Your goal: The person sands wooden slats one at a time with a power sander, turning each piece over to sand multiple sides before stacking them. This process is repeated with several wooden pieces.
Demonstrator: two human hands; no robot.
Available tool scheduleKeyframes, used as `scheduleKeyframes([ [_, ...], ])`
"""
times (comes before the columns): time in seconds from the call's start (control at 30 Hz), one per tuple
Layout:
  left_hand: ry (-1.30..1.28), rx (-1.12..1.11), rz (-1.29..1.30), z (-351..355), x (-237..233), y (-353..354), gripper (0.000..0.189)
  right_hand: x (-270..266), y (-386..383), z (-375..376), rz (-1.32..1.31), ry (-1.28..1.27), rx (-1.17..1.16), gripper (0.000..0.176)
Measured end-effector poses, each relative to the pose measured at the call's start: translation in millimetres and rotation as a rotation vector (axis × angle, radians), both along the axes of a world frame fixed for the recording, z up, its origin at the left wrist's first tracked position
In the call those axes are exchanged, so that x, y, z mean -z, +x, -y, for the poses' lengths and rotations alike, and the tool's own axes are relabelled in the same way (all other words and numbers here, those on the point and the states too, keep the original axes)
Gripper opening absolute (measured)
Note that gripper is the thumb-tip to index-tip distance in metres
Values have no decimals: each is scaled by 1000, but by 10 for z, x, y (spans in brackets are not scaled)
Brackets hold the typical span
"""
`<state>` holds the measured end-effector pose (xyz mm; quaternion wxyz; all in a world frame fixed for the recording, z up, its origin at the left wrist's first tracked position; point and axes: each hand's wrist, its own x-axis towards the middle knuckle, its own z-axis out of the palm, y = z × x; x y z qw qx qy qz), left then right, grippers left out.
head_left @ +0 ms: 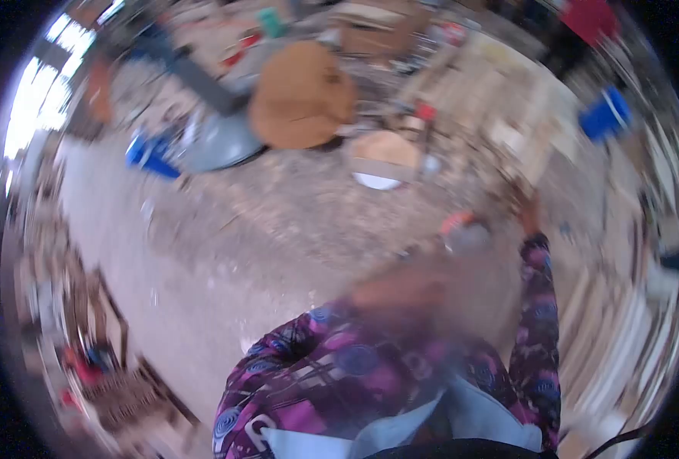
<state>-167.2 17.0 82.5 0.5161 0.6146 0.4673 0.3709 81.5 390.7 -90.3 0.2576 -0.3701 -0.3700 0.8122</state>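
Observation:
My left hand (404,289) is in front of my body at the lower middle, smeared by motion, so its fingers cannot be made out. My right hand (528,208) reaches forward on the right, near the edge of some stacked boards (500,99); its fingers are blurred too. Between the two hands lies a blurred round orange and grey object (463,229) on the floor. Farther forward, a round light wooden piece with a white lower part (385,159) sits beside a larger brown disc-like thing (303,96).
A grey rounded metal base (221,141) and a blue container (152,155) stand at the upper left. Another blue container (605,115) is at the upper right. Long planks (615,336) lie along the right, wooden pieces (125,398) at the lower left. A red-clothed person (588,21) shows at the top right.

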Motion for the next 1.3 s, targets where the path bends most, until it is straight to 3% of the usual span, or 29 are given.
scheduleKeyframes([
  [0.03, 56, -44, -5, 67, -107, -103, 48, -481, -436, 196, 890, 442, 63, 59],
  [0.07, 110, -75, -7, 128, -156, -201, 49, -311, -375, 16, 1093, 880, 60, 54],
  [0.1, 109, -142, -20, 158, -169, -300, 49, -498, -488, 79, 1425, 1038, -5, 49],
  [0.17, -184, -75, 85, 142, -162, -442, 49, -371, -458, -159, 1296, 659, 4, 40],
  [0.2, -182, -82, 90, 150, -142, -485, 49, -301, -443, -126, 1298, 666, -2, 40],
  [0.27, -60, -135, 98, 166, -100, -502, 47, -376, -253, -24, 850, 409, 251, 33],
  [0.33, 84, -108, 60, 145, -57, -469, 47, -585, -151, 331, 325, 223, 352, 22],
  [0.37, 230, -97, 22, 108, -45, -416, 46, -556, -29, 486, 177, 297, 313, 19],
  [0.4, 130, -73, 92, 66, -88, -345, 46, -378, 209, 546, 40, 384, 291, 17],
  [0.43, 21, -28, 150, 24, -154, -278, 46, -111, 570, 534, 19, 501, 128, 27],
  [0.47, -92, 18, 176, 1, -162, -207, 46, -523, 512, 1045, 82, 402, 219, 33],
  [0.5, -213, 67, 184, -14, -167, -121, 46, -389, 673, 1190, -194, 133, 294, 38],
  [0.53, -226, 107, 180, -45, -266, -23, 45, -285, 805, 1445, 211, 536, 246, 46],
  [0.6, -268, 243, 165, -94, -365, 204, 45, -732, 956, 1973, -171, 78, 312, 50],
  [0.63, -293, 247, 191, -112, -363, 319, 46, -941, 1057, 2221, -164, 74, 397, 50],
  [0.7, -357, 276, 220, -170, -454, 365, 47, -1358, 1018, 2555, -175, 50, 282, 38],
  [0.83, -508, 372, 234, -353, -448, 860, 50, -1378, 1406, 3077, -143, 17, 306, 47],
  [0.93, -479, 378, 270, -535, -325, 1246, 50, -1522, 1647, 3396, -37, 34, 280, 51],
  [1.1, -418, 11, 303, -858, -116, 1860, 62, -1450, 2123, 3819, -76, 63, 203, 58],
  [1.13, -438, 10, 296, -903, -113, 1969, 62, -1202, 2262, 3927, -62, 58, 267, 61],
  [1.2, -398, -77, 331, -976, -119, 2196, 67, -1189, 2433, 4035, -64, 47, 231, 62],
  [1.3, -406, 18, 314, -1007, 43, 2453, 60, -1348, 2554, 4131, -93, 14, 187, 59],
])
